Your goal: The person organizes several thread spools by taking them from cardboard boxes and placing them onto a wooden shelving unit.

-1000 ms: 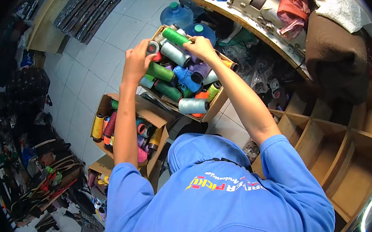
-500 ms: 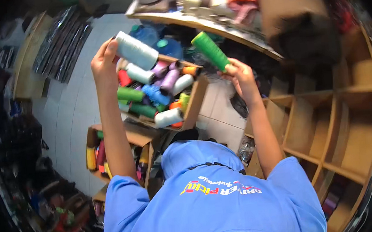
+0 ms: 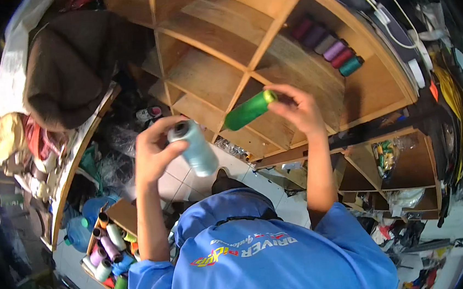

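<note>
My left hand grips a pale blue thread spool near its dark-cored end, and the spool tilts downward. To its right, my right hand holds a green thread spool by its yellow-green end, fingers and thumb on either side. Both spools are in the air, apart from each other, in front of a wooden cubby shelf. In one compartment at the upper right lies a row of several spools, among them a teal spool and a purple spool.
A cardboard box of mixed coloured spools sits on the tiled floor at lower left, beside blue water jugs. A dark brown cloth bundle hangs over a cluttered table at left. Lower wooden shelves with small packets stand at right.
I have turned right, from the spool boxes toward the cubby shelf. Both spools are still in my hands, now closer together and at new tilts. The box now shows at lower left.
</note>
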{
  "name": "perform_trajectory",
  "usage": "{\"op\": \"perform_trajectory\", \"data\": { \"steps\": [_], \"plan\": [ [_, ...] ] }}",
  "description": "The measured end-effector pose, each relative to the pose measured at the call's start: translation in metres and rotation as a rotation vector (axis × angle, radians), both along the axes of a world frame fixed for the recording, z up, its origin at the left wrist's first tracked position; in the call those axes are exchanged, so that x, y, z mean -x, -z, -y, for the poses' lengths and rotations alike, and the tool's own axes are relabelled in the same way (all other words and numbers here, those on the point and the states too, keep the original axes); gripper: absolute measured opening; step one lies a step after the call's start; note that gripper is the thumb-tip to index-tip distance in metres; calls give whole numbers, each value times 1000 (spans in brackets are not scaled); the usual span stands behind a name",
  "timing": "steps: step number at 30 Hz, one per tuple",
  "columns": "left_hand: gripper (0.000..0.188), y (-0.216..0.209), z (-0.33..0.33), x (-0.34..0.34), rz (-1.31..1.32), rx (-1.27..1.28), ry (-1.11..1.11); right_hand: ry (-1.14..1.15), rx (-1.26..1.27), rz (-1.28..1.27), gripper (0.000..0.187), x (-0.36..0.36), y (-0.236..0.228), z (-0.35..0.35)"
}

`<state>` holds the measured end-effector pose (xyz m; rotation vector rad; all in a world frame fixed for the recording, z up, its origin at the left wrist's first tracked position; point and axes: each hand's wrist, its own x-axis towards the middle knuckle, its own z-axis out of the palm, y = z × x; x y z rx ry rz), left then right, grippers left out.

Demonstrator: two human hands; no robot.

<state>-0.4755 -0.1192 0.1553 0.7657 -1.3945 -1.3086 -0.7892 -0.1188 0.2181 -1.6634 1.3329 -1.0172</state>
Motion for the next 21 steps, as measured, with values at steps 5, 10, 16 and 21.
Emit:
{"op": "perform_trajectory", "data": {
  "steps": [5, 10, 16, 21],
  "plan": [
    [51, -27, 42, 107, 140, 193, 211, 369, 232, -107, 35, 79, -26, 38],
    [49, -30, 51, 173, 80, 187, 232, 508, 437, -654, 45, 145, -50, 147],
    [52, -12, 40, 195, 102, 134, 270, 425, 698, -1039, 55, 249, 2, 311],
    [55, 8, 38, 178, 215, 37, 138, 307, 670, -956, 59, 237, 10, 341]
  ]
}}
